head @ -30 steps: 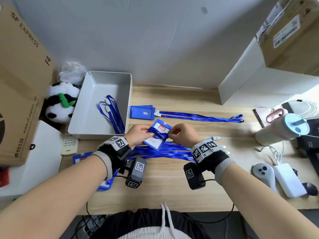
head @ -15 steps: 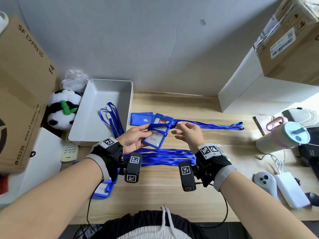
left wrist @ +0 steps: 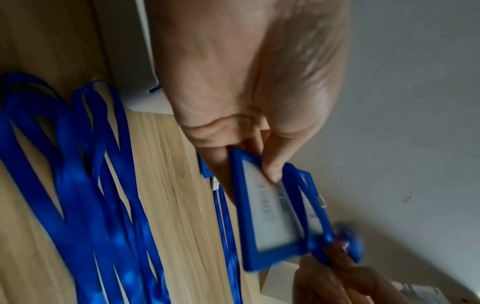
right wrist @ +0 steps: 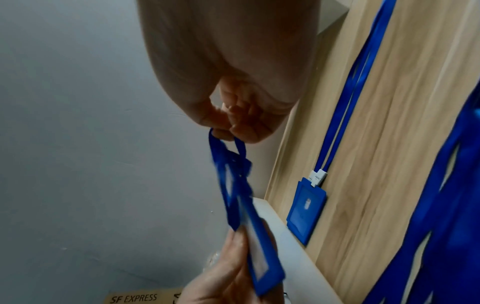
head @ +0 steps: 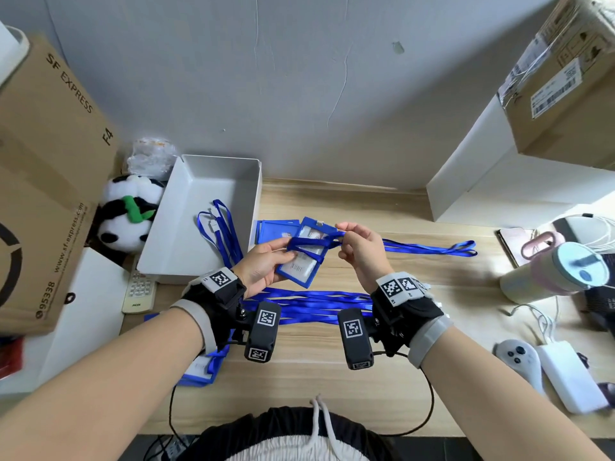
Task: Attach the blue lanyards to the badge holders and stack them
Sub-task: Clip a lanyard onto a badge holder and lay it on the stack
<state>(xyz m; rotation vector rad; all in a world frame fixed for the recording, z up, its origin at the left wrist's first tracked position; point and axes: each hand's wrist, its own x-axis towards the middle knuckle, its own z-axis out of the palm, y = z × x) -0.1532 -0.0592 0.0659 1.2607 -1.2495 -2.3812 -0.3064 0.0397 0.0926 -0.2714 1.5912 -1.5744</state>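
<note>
Print on the card inside the holder [head: 304,257] is too blurred to read. My left hand [head: 263,269] grips the holder's lower edge above the desk [head: 416,327], thumb on its face. My right hand [head: 361,249] pinches the lanyard [head: 319,242] wrapped across it, fingers curled.

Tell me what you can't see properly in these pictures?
- Printing on the card in the badge holder: too small in the head view, blurred in the left wrist view.
- Where the lanyard clips on: smeared by motion in the right wrist view.
- Fingertips of the right hand: curled out of sight in the head view.
- Badge holders near the table's front edge: mostly covered by the left arm in the head view.
</note>
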